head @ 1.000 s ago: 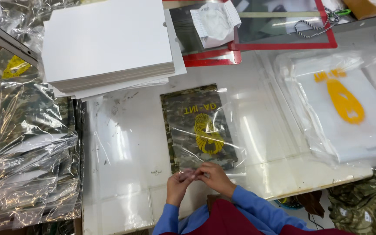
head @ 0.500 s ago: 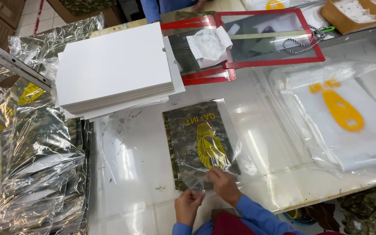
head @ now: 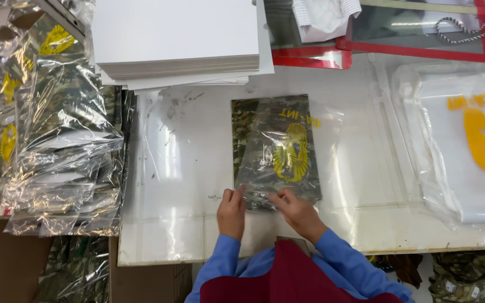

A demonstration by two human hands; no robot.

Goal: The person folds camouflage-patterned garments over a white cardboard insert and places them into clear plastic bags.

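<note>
Nearest, left hand [head: 232, 211] and right hand [head: 295, 209] pinched on the near edge of the clear plastic bag [head: 276, 147], fingers closed on film, a folded camouflage garment [head: 253, 134] inside. Lying flat on the white worktop [head: 186, 168], mid-view. Risk, by judgement: slippery film sliding from the grip or creasing, the garment bunching crooked. Left, a heap of bagged garments [head: 57, 140]. Farther off, a stack of white cardboard sheets [head: 175, 36] and a red-framed tray [head: 422, 33].
</note>
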